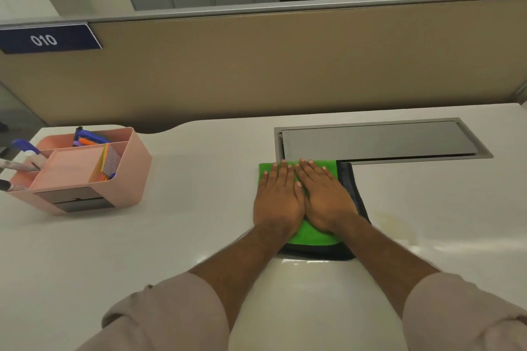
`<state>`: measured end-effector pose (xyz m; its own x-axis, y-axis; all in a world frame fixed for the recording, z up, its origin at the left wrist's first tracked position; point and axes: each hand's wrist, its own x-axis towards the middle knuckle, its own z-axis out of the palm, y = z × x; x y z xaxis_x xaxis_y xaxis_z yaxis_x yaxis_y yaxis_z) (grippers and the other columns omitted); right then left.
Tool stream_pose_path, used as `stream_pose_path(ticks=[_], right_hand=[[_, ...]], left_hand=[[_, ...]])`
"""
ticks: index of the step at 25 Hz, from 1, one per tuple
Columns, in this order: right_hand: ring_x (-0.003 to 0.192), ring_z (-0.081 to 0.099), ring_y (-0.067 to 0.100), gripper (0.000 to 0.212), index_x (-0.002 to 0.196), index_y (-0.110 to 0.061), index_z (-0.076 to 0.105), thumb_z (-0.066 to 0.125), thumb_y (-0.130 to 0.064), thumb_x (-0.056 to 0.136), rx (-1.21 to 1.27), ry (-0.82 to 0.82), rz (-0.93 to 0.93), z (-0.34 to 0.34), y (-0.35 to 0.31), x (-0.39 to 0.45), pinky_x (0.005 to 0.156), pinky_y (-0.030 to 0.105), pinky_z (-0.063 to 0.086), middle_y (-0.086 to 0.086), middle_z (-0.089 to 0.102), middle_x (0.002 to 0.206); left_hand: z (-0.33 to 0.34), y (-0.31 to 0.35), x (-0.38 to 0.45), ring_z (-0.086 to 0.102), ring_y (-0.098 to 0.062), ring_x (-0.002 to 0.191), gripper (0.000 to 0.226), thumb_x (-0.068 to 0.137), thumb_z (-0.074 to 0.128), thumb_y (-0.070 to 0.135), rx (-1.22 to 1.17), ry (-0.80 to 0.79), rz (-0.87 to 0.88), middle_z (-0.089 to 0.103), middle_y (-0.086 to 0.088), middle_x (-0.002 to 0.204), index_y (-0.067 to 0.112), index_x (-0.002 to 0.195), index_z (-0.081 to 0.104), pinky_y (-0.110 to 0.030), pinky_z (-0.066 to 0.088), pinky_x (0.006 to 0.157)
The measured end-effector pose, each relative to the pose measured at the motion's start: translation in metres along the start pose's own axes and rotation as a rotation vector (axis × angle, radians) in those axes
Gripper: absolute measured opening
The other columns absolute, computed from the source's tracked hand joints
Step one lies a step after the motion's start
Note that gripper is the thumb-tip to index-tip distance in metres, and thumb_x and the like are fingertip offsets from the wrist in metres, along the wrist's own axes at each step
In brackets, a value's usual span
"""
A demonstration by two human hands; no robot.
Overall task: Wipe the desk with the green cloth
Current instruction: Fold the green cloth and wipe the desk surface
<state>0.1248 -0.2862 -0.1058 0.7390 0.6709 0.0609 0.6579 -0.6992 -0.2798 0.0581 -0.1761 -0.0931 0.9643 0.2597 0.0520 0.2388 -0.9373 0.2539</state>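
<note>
A folded green cloth [313, 236] lies on the white desk [194, 222], right of centre, on top of a dark blue-black cloth [353, 188] that sticks out at its right and near edges. My left hand [278, 199] and my right hand [325, 196] both rest flat on the green cloth, palms down, side by side with thumbs touching. Neither hand curls around the cloth. Most of the green cloth is hidden under the hands. Its far edge touches the frame of the metal hatch.
A grey metal cable hatch [376, 141] is set flush into the desk just beyond the cloths. A pink desk organiser [125, 179] with pens and sticky notes stands at the left. A tan partition [256, 71] closes off the far side.
</note>
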Motion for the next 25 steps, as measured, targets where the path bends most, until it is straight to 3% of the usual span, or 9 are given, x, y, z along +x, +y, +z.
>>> stream_pose_path(ticks=[16, 25], right_hand=[[0.147, 0.007, 0.008, 0.054, 0.151, -0.023, 0.018, 0.019, -0.038, 0.099, -0.044, 0.001, 0.099, -0.052, 0.144, -0.057, 0.121, 0.033, 0.005, -0.004, 0.016, 0.160], [0.148, 0.006, 0.009, 0.057, 0.151, -0.022, 0.017, 0.012, -0.041, 0.097, -0.055, 0.016, 0.141, -0.056, 0.165, -0.111, 0.122, 0.035, 0.006, -0.003, 0.012, 0.161]], left_hand=[[0.041, 0.155, 0.029, 0.005, -0.019, 0.149, 0.057, 0.100, 0.011, 0.035, -0.029, -0.021, 0.064, 0.011, -0.006, 0.162, 0.011, 0.152, 0.014, -0.036, -0.003, 0.121], [0.050, 0.197, -0.006, 0.002, -0.017, 0.149, 0.057, 0.100, 0.011, 0.036, -0.044, -0.040, 0.096, 0.009, -0.005, 0.162, 0.013, 0.152, 0.012, -0.036, -0.002, 0.121]])
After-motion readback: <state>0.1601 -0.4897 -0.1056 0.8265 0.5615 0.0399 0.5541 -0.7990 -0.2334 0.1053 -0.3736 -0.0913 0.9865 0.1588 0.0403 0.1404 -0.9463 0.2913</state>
